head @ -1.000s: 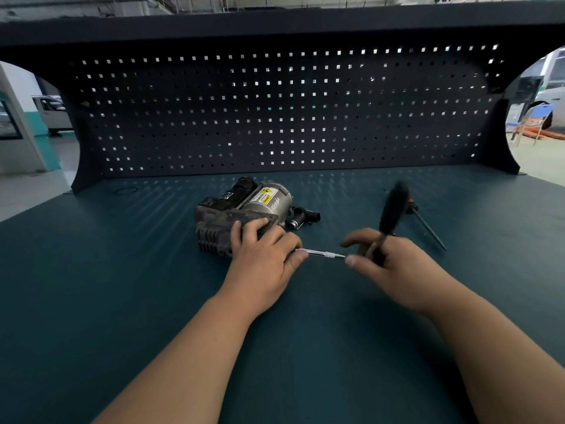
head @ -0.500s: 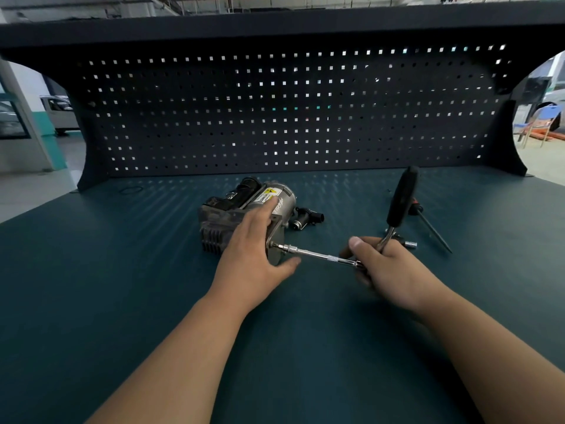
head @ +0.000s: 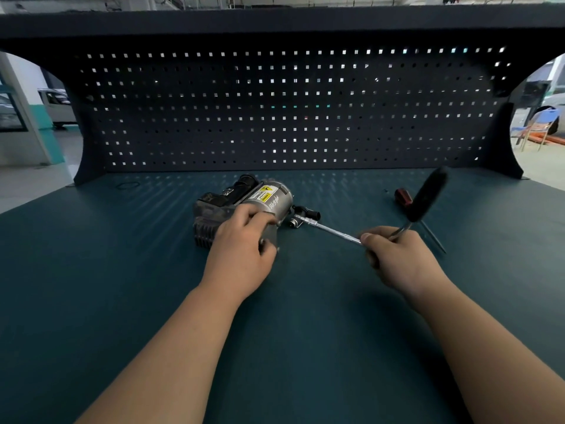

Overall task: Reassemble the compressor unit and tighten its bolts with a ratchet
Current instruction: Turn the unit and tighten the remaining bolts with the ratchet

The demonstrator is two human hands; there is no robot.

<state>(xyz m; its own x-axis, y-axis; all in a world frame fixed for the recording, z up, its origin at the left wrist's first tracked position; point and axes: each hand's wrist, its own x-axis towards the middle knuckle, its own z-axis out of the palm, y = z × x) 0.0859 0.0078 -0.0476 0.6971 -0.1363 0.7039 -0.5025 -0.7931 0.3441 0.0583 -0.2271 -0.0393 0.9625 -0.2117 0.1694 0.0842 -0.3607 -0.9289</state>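
Found compressor unit point(head: 263, 198) lying mid-bench, toward the rear. Noted left hand point(head: 241, 250) curled over its near end, pinning it down. Noted right hand point(head: 397, 258) wrapped round the ratchet point(head: 426, 197) near the head, handle raised, extension bar point(head: 331, 230) reaching to the unit's right end. Cannot confirm socket seating on a bolt.

Judged risks:
- slipping off the bolt head through swinging an angled bar
- rolling of the unit upon any slackening of the left-hand hold
- striking the screwdriver point(head: 403, 196) lying just behind the handle

Observed open bench point(head: 107, 270) on the near side and both flanks, with edges well apart from the work. Noted pegboard point(head: 275, 117) closing off the rear.
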